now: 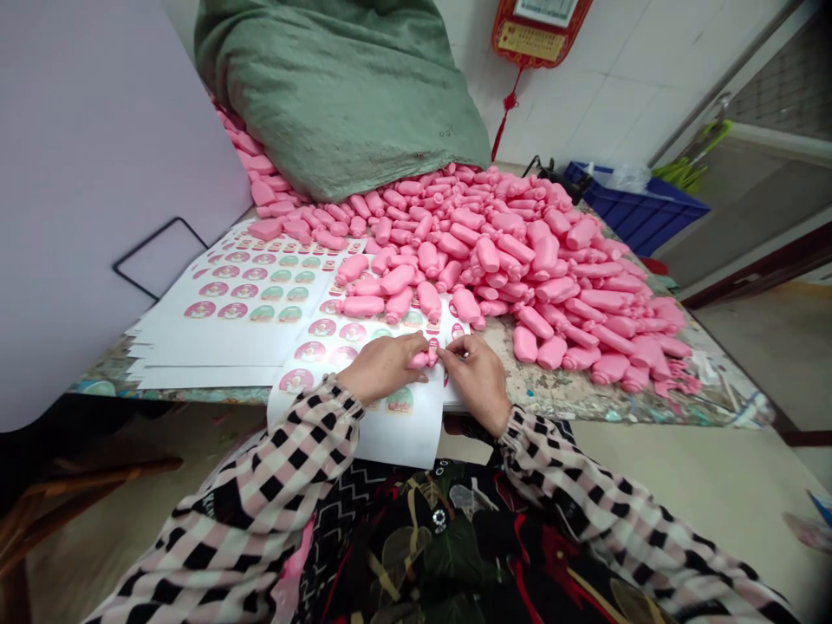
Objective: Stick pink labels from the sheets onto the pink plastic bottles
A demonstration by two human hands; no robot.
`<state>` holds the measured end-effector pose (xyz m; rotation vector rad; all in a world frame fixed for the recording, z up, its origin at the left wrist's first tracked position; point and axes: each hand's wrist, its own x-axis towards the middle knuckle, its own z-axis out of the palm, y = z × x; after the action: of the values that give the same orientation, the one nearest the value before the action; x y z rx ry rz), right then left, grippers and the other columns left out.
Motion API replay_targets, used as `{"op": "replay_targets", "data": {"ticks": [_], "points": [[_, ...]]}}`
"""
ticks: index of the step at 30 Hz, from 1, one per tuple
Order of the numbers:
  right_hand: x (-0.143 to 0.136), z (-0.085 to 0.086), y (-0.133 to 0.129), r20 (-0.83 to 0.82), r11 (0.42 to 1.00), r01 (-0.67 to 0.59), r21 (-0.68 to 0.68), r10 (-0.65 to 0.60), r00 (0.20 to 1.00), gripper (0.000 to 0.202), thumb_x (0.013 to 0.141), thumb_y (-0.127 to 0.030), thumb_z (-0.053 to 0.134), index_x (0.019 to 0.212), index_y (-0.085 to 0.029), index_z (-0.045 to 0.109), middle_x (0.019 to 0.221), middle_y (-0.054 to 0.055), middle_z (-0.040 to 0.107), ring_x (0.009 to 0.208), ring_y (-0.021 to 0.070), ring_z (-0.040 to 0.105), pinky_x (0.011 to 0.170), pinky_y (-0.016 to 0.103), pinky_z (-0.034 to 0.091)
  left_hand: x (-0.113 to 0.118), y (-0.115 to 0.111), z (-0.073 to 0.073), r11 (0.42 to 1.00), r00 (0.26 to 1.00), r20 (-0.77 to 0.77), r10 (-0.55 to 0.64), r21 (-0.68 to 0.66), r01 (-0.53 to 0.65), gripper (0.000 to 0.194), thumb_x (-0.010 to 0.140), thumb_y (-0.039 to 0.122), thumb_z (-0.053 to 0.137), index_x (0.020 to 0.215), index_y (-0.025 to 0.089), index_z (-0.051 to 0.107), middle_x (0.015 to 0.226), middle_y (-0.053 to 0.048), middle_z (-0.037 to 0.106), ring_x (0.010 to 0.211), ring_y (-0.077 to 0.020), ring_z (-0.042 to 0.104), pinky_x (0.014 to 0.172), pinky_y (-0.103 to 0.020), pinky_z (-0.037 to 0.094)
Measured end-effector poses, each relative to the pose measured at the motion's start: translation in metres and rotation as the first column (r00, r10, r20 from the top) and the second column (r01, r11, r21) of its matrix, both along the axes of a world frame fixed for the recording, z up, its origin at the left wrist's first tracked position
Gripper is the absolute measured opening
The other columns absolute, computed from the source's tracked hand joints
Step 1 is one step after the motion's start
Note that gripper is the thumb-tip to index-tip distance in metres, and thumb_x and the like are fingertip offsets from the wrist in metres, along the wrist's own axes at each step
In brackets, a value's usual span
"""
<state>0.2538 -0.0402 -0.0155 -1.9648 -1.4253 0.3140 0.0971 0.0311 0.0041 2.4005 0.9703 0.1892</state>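
Left hand (383,366) holds a pink bottle (420,360) over the sticker sheet (399,442); the right hand (479,380) touches its label (432,346), whether pinching I can't tell. More bottles (544,254) heap beyond that sheet.

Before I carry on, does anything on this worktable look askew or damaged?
Two things: the front sticker sheet hangs over the near edge of the table, and thin, irregular pink pieces at the pile's right end lie beside smooth, rounded bottles.
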Motion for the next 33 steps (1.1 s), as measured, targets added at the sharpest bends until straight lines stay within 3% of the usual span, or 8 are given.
{"op": "replay_targets", "data": {"ticks": [7,11,13,15,17,19,24,33], "points": [[0.015,-0.005,-0.004,-0.187,0.986,0.072,0.153,-0.043,0.981,0.024,0.077,-0.043,0.06,0.075,-0.019,0.063,0.078,0.001,0.063,0.073,0.016,0.056,0.069,0.028,0.04,-0.005,-0.011,-0.006,0.998,0.996,0.086,0.006,0.069,-0.012,0.03,0.075,0.041,0.061,0.1,0.024,0.056,0.11,-0.005,0.06,0.094,-0.0249,0.055,0.08,-0.035,0.037],[0.02,0.006,-0.007,-0.345,0.979,0.069,0.192,0.002,0.938,0.024,0.074,-0.042,0.064,0.072,-0.019,0.061,0.074,0.001,0.062,0.066,0.0146,0.054,0.064,0.028,0.042,-0.005,-0.025,0.002,0.929,0.832,0.439,0.34,-0.292,-0.226,0.035,0.078,0.052,0.054,0.097,0.023,0.056,0.097,-0.002,0.061,0.088,-0.0199,0.055,0.078,-0.031,0.041],[0.018,0.018,-0.011,-0.458,0.978,0.052,0.204,0.048,0.887,0.024,0.073,-0.043,0.066,0.073,-0.019,0.06,0.071,0.0,0.061,0.059,0.0128,0.051,0.058,0.026,0.041,-0.001,-0.032,0.006,0.769,0.596,0.569,0.567,-0.625,-0.134,0.037,0.082,0.054,0.046,0.1,0.022,0.055,0.089,-0.003,0.061,0.076,-0.0149,0.055,0.068,-0.027,0.043],[0.014,0.031,-0.016,-0.546,0.977,0.009,0.213,0.111,0.831,0.024,0.072,-0.042,0.067,0.075,-0.019,0.06,0.071,0.0,0.06,0.057,0.0118,0.049,0.055,0.026,0.04,0.005,-0.038,0.011,0.511,0.395,0.519,0.758,-0.849,0.136,0.04,0.083,0.055,0.045,0.1,0.019,0.054,0.079,-0.002,0.058,0.063,-0.0109,0.052,0.057,-0.023,0.043],[0.009,0.041,-0.02,-0.559,0.973,-0.05,0.225,0.171,0.811,0.023,0.073,-0.041,0.068,0.075,-0.02,0.06,0.071,-0.001,0.06,0.059,0.0119,0.049,0.056,0.025,0.041,0.012,-0.041,0.013,0.277,0.301,0.388,0.871,-0.895,0.351,0.038,0.083,0.053,0.048,0.098,0.018,0.055,0.075,-0.002,0.057,0.057,-0.0089,0.051,0.052,-0.021,0.043],[0.006,0.048,-0.023,-0.528,0.968,-0.096,0.232,0.209,0.823,0.021,0.073,-0.04,0.068,0.073,-0.019,0.061,0.07,-0.001,0.059,0.061,0.0118,0.049,0.057,0.025,0.04,0.018,-0.043,0.016,0.161,0.265,0.301,0.916,-0.881,0.444,0.033,0.083,0.048,0.051,0.097,0.019,0.055,0.079,-0.002,0.059,0.06,-0.0091,0.054,0.051,-0.021,0.044],[0.002,0.048,-0.025,-0.512,0.963,-0.147,0.227,0.247,0.822,0.02,0.074,-0.038,0.067,0.072,-0.019,0.061,0.069,-0.001,0.058,0.063,0.0117,0.049,0.058,0.025,0.039,0.026,-0.049,0.017,0.111,0.283,0.269,0.92,-0.875,0.472,0.029,0.084,0.046,0.051,0.093,0.019,0.058,0.081,-0.001,0.06,0.06,-0.0098,0.056,0.05,-0.022,0.047],[0.001,0.042,-0.025,-0.425,0.954,-0.184,0.239,0.273,0.863,0.016,0.076,-0.036,0.066,0.074,-0.021,0.063,0.072,-0.001,0.061,0.067,0.0132,0.053,0.063,0.026,0.041,0.031,-0.052,0.009,0.16,0.301,0.319,0.899,-0.877,0.453,0.032,0.081,0.048,0.055,0.087,0.016,0.057,0.074,0.0,0.057,0.061,-0.0095,0.054,0.053,-0.022,0.046]]}}
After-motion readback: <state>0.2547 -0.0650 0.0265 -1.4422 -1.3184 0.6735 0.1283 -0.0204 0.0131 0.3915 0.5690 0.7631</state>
